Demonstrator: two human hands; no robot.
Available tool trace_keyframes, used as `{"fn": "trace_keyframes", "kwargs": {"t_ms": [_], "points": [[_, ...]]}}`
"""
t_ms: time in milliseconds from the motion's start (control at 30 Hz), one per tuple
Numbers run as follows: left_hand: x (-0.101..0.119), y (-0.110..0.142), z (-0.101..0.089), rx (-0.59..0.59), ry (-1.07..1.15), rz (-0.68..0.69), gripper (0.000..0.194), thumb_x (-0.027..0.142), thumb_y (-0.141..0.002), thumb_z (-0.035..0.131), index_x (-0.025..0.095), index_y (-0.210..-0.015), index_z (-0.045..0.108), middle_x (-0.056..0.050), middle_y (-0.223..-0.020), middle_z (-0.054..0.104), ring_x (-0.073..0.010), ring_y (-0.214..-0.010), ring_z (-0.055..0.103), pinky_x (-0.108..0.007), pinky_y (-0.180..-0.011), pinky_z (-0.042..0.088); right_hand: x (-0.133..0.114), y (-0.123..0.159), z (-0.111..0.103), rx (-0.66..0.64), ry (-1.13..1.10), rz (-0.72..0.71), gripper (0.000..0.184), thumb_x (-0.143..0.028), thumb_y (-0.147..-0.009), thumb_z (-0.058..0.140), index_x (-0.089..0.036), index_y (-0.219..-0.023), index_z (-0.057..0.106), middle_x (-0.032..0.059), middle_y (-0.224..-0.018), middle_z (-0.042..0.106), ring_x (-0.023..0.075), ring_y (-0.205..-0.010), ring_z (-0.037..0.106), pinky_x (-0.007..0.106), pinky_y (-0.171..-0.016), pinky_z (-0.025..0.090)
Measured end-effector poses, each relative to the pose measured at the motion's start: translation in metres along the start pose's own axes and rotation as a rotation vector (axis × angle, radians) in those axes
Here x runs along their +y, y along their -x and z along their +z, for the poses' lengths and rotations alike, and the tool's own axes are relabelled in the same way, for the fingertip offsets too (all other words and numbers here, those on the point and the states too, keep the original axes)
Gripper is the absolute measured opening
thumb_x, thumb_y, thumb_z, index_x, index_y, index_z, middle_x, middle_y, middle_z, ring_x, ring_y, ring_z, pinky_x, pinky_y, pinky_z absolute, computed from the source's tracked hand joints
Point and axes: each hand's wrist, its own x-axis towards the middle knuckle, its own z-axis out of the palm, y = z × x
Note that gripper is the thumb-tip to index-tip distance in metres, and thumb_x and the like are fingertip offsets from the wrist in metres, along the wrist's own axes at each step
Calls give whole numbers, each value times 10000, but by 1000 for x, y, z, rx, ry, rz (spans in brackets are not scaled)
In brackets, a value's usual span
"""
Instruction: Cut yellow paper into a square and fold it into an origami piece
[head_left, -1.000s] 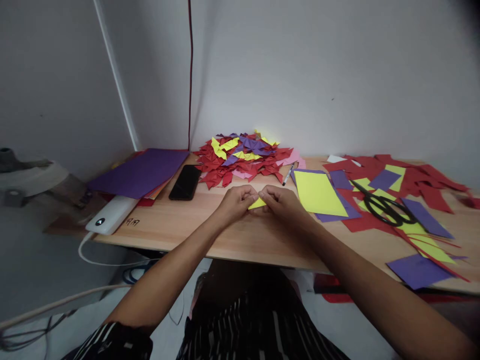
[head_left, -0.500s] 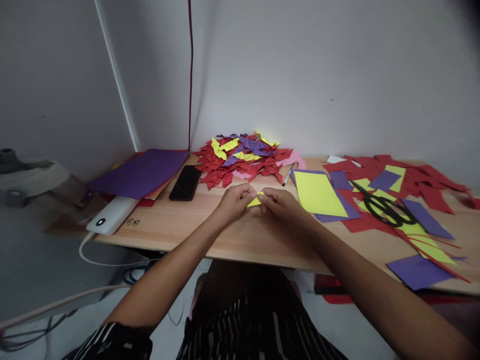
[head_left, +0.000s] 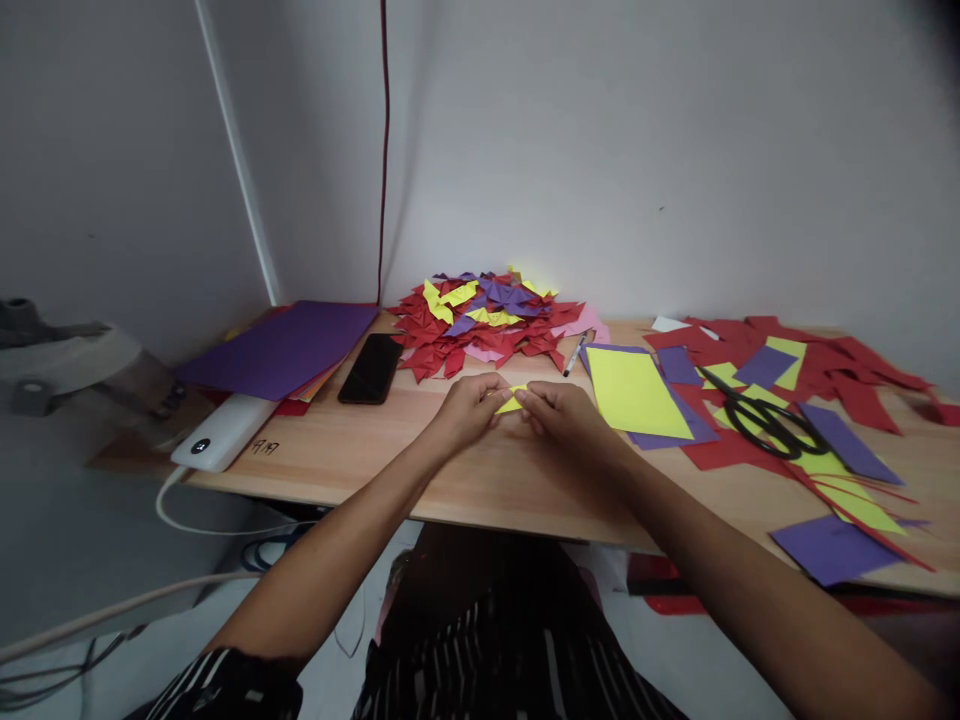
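Between my two hands, just above the wooden table, is a small folded piece of yellow paper (head_left: 511,402). My left hand (head_left: 474,402) pinches its left side with thumb and fingers. On the other side my right hand (head_left: 556,405) grips it the same way, thumb tip close to the left thumb. Much of the paper is hidden behind the fingers. Beyond the hands lies a heap of folded paper pieces (head_left: 480,315) in red, purple, yellow and pink. Right of my right hand, a yellow sheet (head_left: 637,392) rests on purple sheets (head_left: 696,425).
Black scissors (head_left: 776,420) lie over red, yellow and purple paper scraps on the right. A pen (head_left: 575,354) is beside the heap. Leftward are a black phone (head_left: 370,368), a stack with a purple sheet (head_left: 281,345) on top, and a white power bank (head_left: 225,430) with a cable.
Both hands stay together on the yellow paper, with slight shifts of the fingers. A little more of its yellow surface shows between the thumbs. The view has moved slightly.
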Motion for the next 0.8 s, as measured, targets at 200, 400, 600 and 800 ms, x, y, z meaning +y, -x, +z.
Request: {"fn": "trace_keyframes", "kwargs": {"t_ms": [200,400,600,800], "points": [[0,-2,-1,26,-74,44,270,382,-850,515,148,-722,558,51,-518,450,-88,-494,377,-208,-516,282,0,-1,0,-88,-101,-12,349,-406,-919,456,-191,-655,529,-22,-598,561,117,-567,504,250,-593,358],[1,0,0,18,-74,-18,251,377,-850,496,156,-748,557,49,-500,482,-87,-458,382,-207,-506,282,4,-3,-1,-104,-67,-14,316,-363,-904,476,-191,-646,532,-23,-585,561,117,-559,496,249,-582,355],[0,-1,-1,50,-142,49,266,363,-854,483,150,-730,583,30,-553,504,-110,-551,439,-221,-564,323,3,-3,0,-138,-147,3,348,-394,-907,463,-189,-642,557,-9,-594,601,122,-553,519,253,-587,377],[2,-3,-2,71,-169,122,262,343,-840,497,141,-693,577,11,-649,544,-118,-646,478,-230,-630,349,3,-3,0,-129,-172,-4,387,-474,-899,460,-188,-656,556,1,-603,609,133,-583,547,254,-613,403]]}}
